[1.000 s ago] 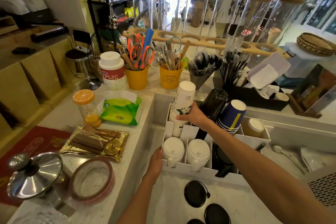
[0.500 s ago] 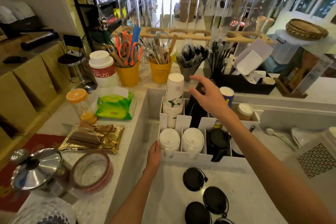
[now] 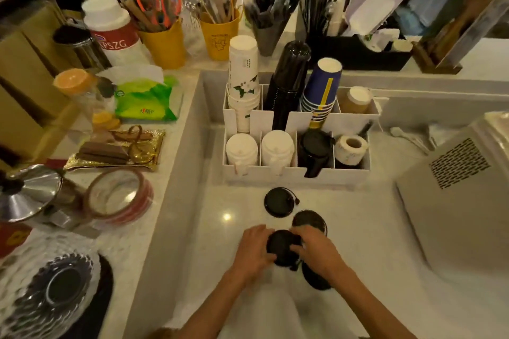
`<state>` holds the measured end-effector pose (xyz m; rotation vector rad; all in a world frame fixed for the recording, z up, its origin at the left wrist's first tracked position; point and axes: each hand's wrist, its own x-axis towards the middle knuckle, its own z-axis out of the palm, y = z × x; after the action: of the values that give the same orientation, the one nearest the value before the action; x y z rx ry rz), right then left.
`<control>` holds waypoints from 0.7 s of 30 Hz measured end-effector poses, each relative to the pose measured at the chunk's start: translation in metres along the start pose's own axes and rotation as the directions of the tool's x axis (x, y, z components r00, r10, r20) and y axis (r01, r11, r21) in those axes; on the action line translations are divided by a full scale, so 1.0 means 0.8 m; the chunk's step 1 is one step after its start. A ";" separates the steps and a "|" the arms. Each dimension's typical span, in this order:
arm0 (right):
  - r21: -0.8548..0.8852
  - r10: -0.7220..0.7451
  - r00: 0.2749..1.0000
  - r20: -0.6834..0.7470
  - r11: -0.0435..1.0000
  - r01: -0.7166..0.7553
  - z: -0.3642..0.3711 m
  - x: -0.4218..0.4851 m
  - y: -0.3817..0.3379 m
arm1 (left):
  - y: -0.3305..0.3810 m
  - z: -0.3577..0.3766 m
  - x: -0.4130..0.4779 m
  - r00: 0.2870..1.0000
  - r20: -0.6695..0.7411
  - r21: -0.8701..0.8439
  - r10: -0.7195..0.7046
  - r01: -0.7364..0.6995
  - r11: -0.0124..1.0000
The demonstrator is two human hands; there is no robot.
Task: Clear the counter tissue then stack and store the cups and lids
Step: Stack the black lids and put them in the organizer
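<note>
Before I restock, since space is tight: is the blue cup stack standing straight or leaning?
Leaning. The blue cup stack tilts left in its organizer slot, its top close to the black cup stack.

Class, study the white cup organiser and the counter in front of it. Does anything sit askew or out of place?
Yes. Black lids lie loose on the counter instead of stacked in the organiser. The black cup stack and blue cup stack lean rather than stand upright.

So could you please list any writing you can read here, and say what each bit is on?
"PSZG", partly cut off, on the red label of the white jar.
Green tissue pack: small red logo, too blurred to read.
White cup stack: small print, unreadable.
Yellow pot: faint drawing and print, unreadable.
</note>
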<state>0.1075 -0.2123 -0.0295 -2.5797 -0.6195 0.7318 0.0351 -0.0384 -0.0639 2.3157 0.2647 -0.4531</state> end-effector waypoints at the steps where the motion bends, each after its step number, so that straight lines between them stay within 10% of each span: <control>1: -0.010 0.001 0.999 0.046 1.000 -0.001 0.012 -0.006 0.004 | 0.000 0.008 -0.004 1.000 0.009 0.065 -0.004 0.003 0.998; 15: -0.188 -0.043 0.999 0.002 0.981 0.043 0.060 -0.013 -0.007 | -0.024 0.030 -0.006 0.995 -0.095 0.010 0.038 -0.037 0.999; 18: -0.114 -0.092 0.994 -0.064 0.990 0.085 0.041 -0.010 -0.008 | -0.024 0.019 -0.012 0.993 -0.112 -0.327 -0.028 -0.010 0.945; 21: 0.131 -0.064 0.990 -0.127 0.988 0.080 0.008 -0.009 -0.008 | -0.006 -0.002 -0.026 0.948 -0.061 -0.788 -0.311 0.146 0.598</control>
<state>0.0963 -0.2087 -0.0288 -2.4426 -0.6000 0.5670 0.0153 -0.0347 -0.0578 1.4475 0.7165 -0.1655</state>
